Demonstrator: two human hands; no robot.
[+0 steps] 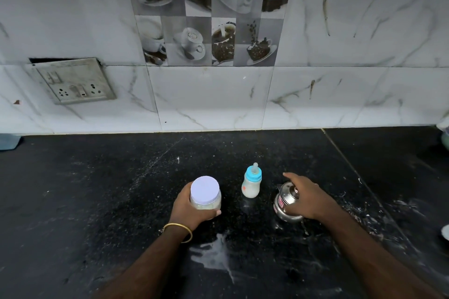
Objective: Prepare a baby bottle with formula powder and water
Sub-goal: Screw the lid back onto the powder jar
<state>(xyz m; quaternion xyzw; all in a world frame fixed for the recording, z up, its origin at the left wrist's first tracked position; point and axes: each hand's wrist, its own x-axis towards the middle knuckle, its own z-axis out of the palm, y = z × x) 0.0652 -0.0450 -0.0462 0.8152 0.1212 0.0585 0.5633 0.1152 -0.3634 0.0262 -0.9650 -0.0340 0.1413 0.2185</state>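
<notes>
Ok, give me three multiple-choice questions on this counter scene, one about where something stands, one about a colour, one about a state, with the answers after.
1. Where does the baby bottle stand?
A. Between the jar and the steel kettle
B. Left of the jar
C. Against the wall tiles

2. What colour is the bottle's collar?
A. Red
B. Blue
C. Black

3. What state is the jar in?
A. Lying on its side
B. Open, with the lid on the counter
C. Upright, lid on, gripped by the left hand

Answers: 1 A, the bottle stands on the counter with the jar to its left and the kettle to its right. 2 B, the ring under the teat is light blue. 3 C, the pale lid sits on top and the fingers wrap around the jar's side, while the right hand rests on the kettle.
</notes>
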